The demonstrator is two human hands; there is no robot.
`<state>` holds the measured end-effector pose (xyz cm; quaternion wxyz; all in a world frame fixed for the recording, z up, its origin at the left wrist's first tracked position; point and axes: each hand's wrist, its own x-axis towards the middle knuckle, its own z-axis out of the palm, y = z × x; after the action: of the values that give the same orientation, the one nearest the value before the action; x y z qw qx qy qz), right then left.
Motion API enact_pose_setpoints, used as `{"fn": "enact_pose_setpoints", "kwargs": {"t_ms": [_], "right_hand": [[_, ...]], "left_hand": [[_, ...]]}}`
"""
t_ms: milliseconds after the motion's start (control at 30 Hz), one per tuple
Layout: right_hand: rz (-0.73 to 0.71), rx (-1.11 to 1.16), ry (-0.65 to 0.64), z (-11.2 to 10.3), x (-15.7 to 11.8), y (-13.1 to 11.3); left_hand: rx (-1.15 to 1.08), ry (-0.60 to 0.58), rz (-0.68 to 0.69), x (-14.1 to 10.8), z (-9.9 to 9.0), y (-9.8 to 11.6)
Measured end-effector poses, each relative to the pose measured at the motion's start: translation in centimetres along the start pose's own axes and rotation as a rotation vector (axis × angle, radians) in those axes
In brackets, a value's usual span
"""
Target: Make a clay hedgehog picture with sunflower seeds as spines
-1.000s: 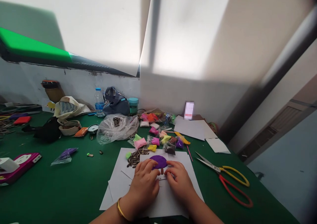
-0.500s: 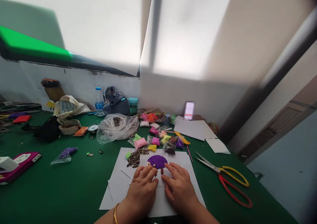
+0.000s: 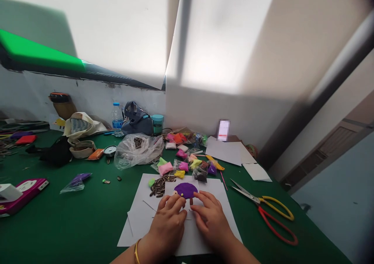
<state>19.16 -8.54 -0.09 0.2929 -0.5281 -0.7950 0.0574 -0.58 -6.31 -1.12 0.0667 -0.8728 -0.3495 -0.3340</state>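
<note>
A flattened purple clay oval (image 3: 186, 190) lies on a small white card (image 3: 169, 187), with a tiny yellow ball at its lower edge and a peach piece at its left end. A short brown clay piece (image 3: 191, 201) hangs below it like a leg. My left hand (image 3: 170, 222) is closed, fingers curled together over the card just under the oval's left side; whatever is beneath the fingertips is hidden. My right hand (image 3: 212, 219) has its fingers apart, the index tip at the oval's right edge and another fingertip beside the brown piece.
Sunflower seeds (image 3: 161, 187) are heaped on the white paper (image 3: 137, 217). Bags of coloured clay (image 3: 201, 174) lie behind it. Large scissors (image 3: 258, 201) rest open on the right. A plastic bag (image 3: 138, 155), water bottle (image 3: 117, 122) and purple clay packet (image 3: 77, 182) stand or lie leftward.
My right hand's fingers have shifted slightly, with the thumb a little farther from the left hand. The left hand stays in almost the same place.
</note>
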Motion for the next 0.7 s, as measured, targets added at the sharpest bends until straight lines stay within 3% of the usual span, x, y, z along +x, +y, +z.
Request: {"fn": "enact_pose_setpoints", "kwargs": {"t_ms": [200, 500, 700], "right_hand": [[0.097, 0.142, 0.004, 0.3, 0.3, 1.3], [-0.024, -0.042, -0.01, 0.2, -0.1, -0.2], [-0.031, -0.073, -0.037, 0.0, -0.1, -0.5]], "left_hand": [[0.013, -0.007, 0.012, 0.2, -0.2, 0.1], [0.006, 0.0, 0.018, 0.1, 0.1, 0.0], [0.001, 0.011, 0.009, 0.0, 0.2, 0.0]]}}
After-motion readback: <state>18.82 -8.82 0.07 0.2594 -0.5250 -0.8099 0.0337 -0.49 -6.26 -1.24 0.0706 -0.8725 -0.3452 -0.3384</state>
